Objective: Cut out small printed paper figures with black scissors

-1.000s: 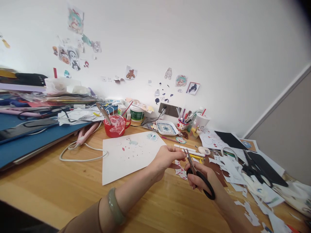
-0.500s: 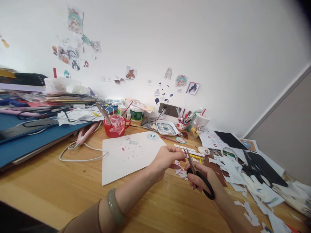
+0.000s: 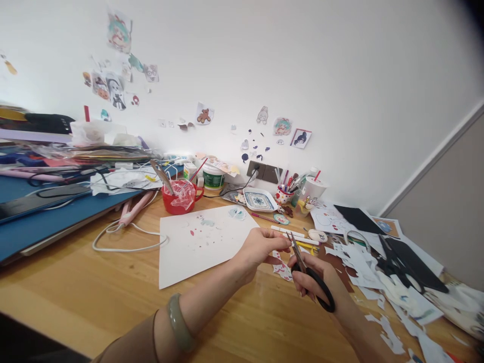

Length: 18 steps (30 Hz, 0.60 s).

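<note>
Beside the paper (image 3: 181, 257), the right hand (image 3: 315, 275) clamps scissors (image 3: 297, 253); the left hand (image 3: 257, 249) pinches together, contents unclear; likely cutting; the next snip needs steadiness.

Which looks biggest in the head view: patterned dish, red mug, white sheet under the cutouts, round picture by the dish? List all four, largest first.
1. White sheet
2. Red mug
3. Patterned dish
4. Round picture

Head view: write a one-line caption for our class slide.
Right hand working black-handled scissors beside the left hand, above a wooden desk.
</note>
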Motion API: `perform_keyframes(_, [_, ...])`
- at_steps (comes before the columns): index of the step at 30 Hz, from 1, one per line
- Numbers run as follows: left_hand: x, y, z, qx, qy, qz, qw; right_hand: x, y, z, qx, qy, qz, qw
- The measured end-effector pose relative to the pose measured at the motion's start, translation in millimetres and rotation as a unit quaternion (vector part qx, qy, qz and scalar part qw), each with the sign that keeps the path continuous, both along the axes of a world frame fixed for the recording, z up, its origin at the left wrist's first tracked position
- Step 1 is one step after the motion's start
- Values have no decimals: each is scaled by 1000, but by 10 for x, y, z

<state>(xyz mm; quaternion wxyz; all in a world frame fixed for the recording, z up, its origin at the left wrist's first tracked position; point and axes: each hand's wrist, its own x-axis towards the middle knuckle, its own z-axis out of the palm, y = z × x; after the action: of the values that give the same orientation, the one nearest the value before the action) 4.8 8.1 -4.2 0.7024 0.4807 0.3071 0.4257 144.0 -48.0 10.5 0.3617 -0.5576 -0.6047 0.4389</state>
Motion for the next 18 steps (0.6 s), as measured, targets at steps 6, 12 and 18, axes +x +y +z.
perform_keyframes(6, [-3,-4,-1,0,-1,-4,1000,23,52,-35,-8,-19,0,1000])
perform_keyframes(12, [-2,4,-10,-1,-7,0,1000,-2,14,3,10,-8,-6,1000])
perform_keyframes(18, [-2,7,-8,-2,-7,3,1000,43,37,-51,5,-10,13,1000])
